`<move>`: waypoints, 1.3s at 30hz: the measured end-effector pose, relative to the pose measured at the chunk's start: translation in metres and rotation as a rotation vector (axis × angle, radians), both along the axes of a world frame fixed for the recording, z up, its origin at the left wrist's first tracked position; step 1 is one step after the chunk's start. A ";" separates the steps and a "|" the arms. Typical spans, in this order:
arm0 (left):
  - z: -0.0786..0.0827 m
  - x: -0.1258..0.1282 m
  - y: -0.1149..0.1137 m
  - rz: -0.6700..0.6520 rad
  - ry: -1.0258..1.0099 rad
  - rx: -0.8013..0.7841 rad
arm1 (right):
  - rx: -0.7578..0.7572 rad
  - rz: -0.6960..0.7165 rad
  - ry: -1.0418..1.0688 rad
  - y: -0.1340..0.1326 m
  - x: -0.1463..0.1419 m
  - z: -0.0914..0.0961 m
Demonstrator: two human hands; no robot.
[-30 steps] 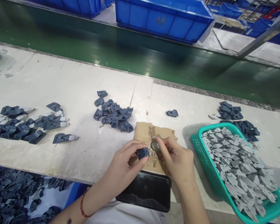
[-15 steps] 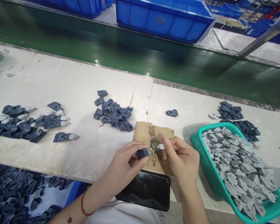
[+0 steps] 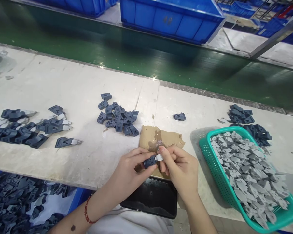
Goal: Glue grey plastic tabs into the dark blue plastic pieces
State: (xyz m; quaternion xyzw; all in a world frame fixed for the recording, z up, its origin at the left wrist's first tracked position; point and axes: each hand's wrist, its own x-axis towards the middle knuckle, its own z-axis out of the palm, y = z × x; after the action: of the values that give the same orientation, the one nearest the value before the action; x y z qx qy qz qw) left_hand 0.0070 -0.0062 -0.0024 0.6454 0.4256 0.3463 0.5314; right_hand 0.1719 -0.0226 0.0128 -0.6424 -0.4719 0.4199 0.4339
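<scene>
Between the thumb and fingers of my left hand (image 3: 133, 165) is a dark blue-grey plastic piece (image 3: 149, 161). My right hand (image 3: 180, 165) pinches a small light grey plastic piece (image 3: 158, 157), its narrow end meeting the dark piece's right side. How deep it sits in the dark piece I cannot tell. Both hands are over a piece of brown cardboard (image 3: 148, 138) with a wet, shiny patch, and partly cover it. A black phone (image 3: 150, 198) lies just below the hands.
A green basket (image 3: 216, 174) of light grey pieces stands at the right. Loose dark pieces (image 3: 119, 118) lie mid-table, with joined dark-and-grey pieces (image 3: 63, 142) at left. A blue bin (image 3: 73, 203) of dark parts sits lower left. Beyond the table runs a green belt (image 3: 136, 55).
My right hand has moved left, bringing the light grey piece from above the cardboard's wet spot to the dark piece. My left hand has stayed nearly in place.
</scene>
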 end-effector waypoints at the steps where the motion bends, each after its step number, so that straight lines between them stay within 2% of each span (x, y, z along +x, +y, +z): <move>1: 0.000 0.000 0.000 -0.001 -0.002 0.000 | 0.002 0.005 -0.017 0.000 0.000 0.000; 10: -0.003 -0.003 -0.001 -0.014 0.036 -0.017 | 0.126 0.112 -0.255 -0.003 -0.001 0.000; 14: -0.002 -0.005 -0.002 -0.041 0.033 0.020 | 0.107 0.164 -0.263 -0.002 -0.002 0.000; 18: -0.001 -0.005 -0.004 -0.003 0.019 0.087 | 0.036 0.169 -0.109 0.001 -0.001 0.001; 23: 0.000 -0.003 -0.003 0.000 0.044 0.320 | -0.011 0.130 0.184 0.004 0.004 0.009; 31: 0.004 -0.006 0.001 -0.011 0.016 0.637 | -0.179 0.183 0.211 0.008 -0.005 0.018; 34: 0.006 -0.007 0.001 -0.034 0.044 0.684 | -0.240 0.202 0.205 0.008 -0.009 0.020; 39: 0.008 -0.007 0.001 -0.069 0.086 0.692 | -0.234 0.225 0.237 0.010 -0.004 0.030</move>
State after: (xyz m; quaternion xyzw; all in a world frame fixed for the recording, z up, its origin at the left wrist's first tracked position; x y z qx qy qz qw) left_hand -0.0004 -0.0049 0.0060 0.8153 0.2829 0.4243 0.2741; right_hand 0.1677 -0.0123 0.0423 -0.5776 -0.4343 0.5906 0.3591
